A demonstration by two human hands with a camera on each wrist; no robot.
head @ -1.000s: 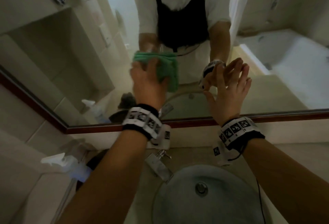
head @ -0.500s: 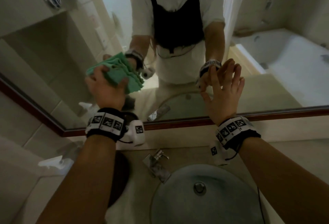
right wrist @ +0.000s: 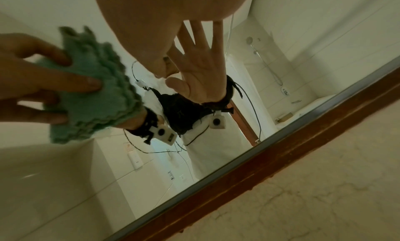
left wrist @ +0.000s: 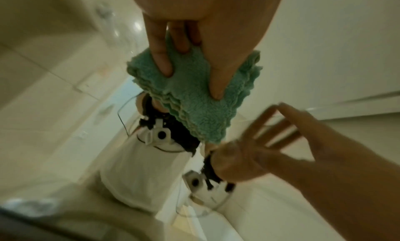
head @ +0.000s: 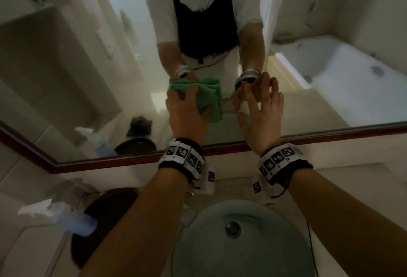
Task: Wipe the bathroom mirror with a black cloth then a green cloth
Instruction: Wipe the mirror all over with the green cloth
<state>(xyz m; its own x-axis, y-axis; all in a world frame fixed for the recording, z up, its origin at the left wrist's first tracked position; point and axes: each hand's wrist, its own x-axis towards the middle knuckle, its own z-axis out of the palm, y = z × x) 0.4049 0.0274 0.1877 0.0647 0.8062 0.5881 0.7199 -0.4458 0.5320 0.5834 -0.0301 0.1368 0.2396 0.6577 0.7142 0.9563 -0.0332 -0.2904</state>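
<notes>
Green, fluffy and folded into several layers, the green cloth is being pressed flat against the glass of the bathroom mirror, low on the pane and a little above its dark red-brown wooden frame. The left hand is pushing it there with fingers spread and nearly straight over the back of the cloth; in the left wrist view the fingertips are sinking into the pile, and the scalloped edges of the folds are showing beside them. The right hand is hovering just beside the cloth on its right, fingers wide apart and holding nothing; whether its fingertips are touching the glass I cannot tell, though in the right wrist view they are lying very close to their own reflection.

Both wrists are wearing black bands with white patterned tags. Below the mirror frame, a round grey basin with a metal drain is sitting in the pale stone table. To the left, a white spray bottle is lying beside a dark round object that is too dim to name. Reflected in the glass are a person in a white shirt and black apron, and a white bathtub at the right.
</notes>
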